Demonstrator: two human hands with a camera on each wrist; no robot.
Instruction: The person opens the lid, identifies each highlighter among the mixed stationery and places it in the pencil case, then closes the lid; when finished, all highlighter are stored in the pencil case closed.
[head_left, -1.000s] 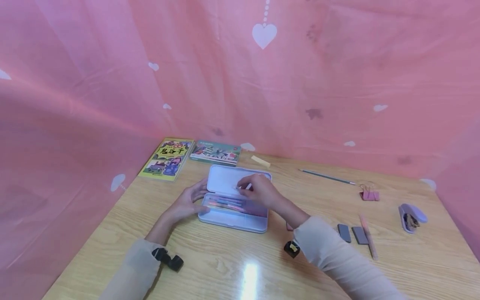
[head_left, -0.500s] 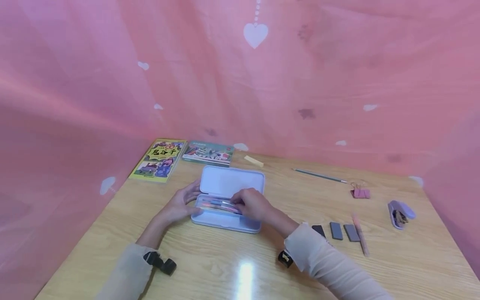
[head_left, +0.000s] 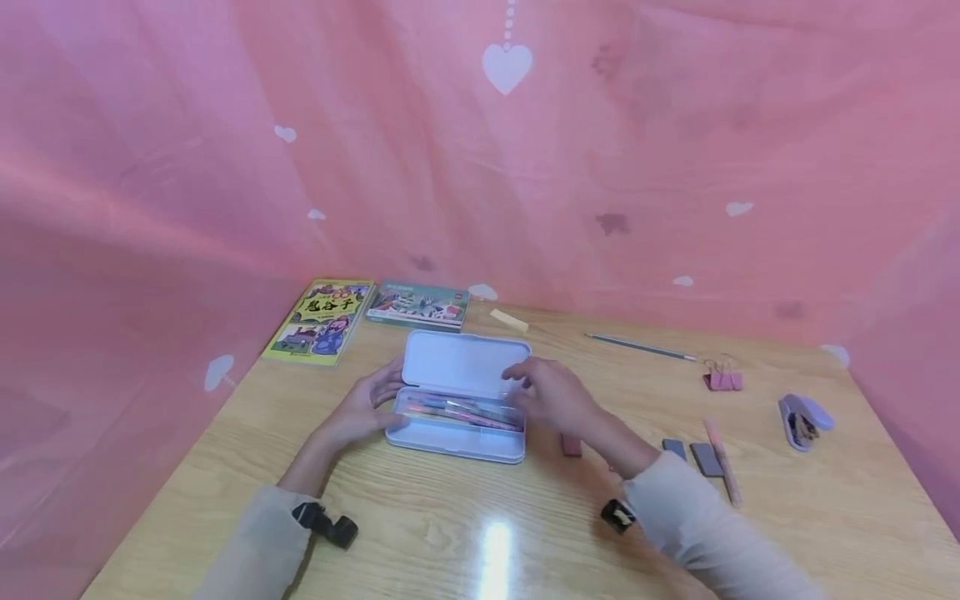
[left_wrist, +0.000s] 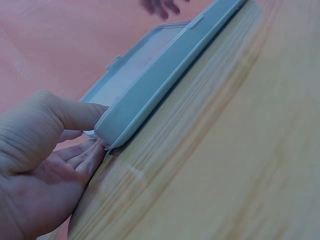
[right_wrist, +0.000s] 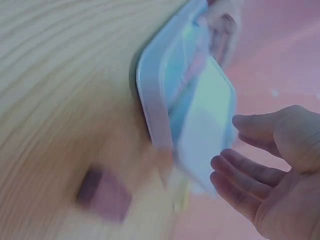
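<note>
A pale blue pencil case [head_left: 467, 365] lies open on the table, its lid tilted back. Several pens [head_left: 457, 410] rest in its rear compartment, while the front compartment shows a bare floor. At the case's left end, my left hand [head_left: 366, 406] grips it; in the left wrist view the thumb lies on the rim and the fingers are under the corner. My right hand [head_left: 557, 395] hovers by the right end with fingers loosely bent and apart, holding nothing, as the right wrist view shows. A dark red block [head_left: 571, 445] sits below that hand, blurred in the right wrist view.
Two books, one yellow [head_left: 318, 322] and one teal [head_left: 418, 305], lie at the back left near a cream strip [head_left: 509, 320]. To the right are a pencil [head_left: 641, 347], a pink binder clip [head_left: 723, 380], a purple stapler [head_left: 804, 422], grey blocks [head_left: 707, 459] and a pink pen [head_left: 723, 463].
My right hand went down into the pencil case with a slim item, let it go among the pens, and has risen away to the right. The left hand stays at the case's end.
</note>
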